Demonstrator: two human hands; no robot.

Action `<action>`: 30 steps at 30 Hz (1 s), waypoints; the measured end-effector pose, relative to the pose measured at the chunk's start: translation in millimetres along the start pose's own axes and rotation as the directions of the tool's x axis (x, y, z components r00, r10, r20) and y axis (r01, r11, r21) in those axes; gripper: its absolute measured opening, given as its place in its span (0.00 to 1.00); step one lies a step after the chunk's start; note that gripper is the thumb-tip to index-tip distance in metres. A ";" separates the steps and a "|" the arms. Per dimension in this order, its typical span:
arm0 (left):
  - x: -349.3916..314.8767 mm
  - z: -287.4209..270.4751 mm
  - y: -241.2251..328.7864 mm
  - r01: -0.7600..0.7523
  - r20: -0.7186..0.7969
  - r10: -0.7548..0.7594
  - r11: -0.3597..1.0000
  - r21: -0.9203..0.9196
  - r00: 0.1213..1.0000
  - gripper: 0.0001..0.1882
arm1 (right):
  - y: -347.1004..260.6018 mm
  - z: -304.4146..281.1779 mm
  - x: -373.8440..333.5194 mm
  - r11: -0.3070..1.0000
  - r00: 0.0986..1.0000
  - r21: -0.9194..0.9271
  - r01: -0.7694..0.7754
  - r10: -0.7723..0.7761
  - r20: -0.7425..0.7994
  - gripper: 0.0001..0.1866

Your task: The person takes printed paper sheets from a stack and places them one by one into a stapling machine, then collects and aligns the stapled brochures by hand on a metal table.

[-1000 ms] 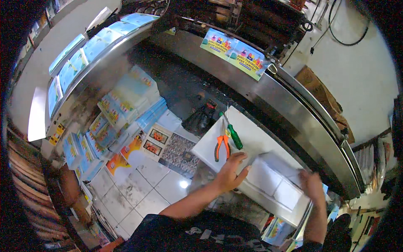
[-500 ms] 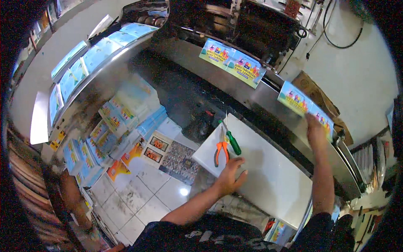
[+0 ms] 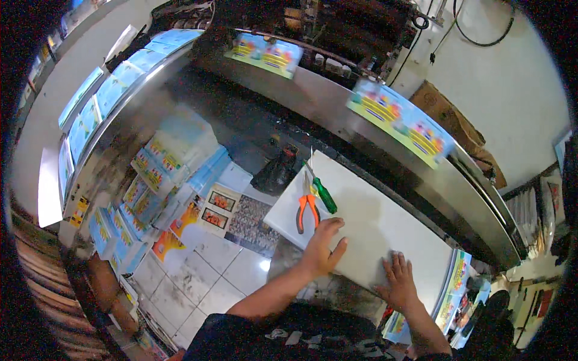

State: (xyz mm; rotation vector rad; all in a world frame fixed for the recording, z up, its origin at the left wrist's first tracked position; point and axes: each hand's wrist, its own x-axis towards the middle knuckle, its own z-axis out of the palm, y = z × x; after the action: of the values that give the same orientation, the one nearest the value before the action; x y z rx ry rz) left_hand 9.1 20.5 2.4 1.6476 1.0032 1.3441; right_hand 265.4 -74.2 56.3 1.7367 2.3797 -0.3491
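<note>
My right hand lies with spread fingers on the white board, near its front edge, and holds nothing. At the board's left front edge rests my left hand, thumb apart from the fingers, also without anything in it. Just beyond its fingertips lie orange-handled pliers and a green screwdriver. Two colourful printed cover sheets stand out on the long metal rail beyond the board: a right one and a left one, both slightly blurred.
More blue printed sheets line the curved metal track at the left. Stacks of printed booklets stand below it, beside the tiled floor. Dark machinery rises behind the rail. Further printed sheets are by the board's right end.
My right hand has left the right-hand cover sheet and come down onto the white board. Both cover sheets on the rail have shifted left. My left hand stays near the pliers.
</note>
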 end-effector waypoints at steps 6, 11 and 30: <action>0.4 -1.0 1.9 -0.022 -0.001 0.022 1.000 0.008 1.000 0.22 | -13.1 10.5 -10.1 0.994 0.994 0.094 -0.051 0.060 -0.096 0.43; 2.2 1.4 0.1 -0.010 0.015 0.010 1.000 0.000 1.000 0.23 | -9.1 22.2 -11.9 0.995 0.982 0.076 -0.064 0.076 -0.172 0.42; 6.1 11.5 -6.5 -0.013 0.050 0.007 0.993 0.114 0.999 0.22 | 2.4 27.5 -17.7 0.989 0.951 0.143 -0.044 0.085 -0.297 0.39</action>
State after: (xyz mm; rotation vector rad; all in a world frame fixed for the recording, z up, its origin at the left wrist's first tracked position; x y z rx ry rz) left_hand 20.6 27.7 -3.0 1.7639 1.0613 1.2668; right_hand 273.2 -97.6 34.6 2.0567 2.5484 -0.2551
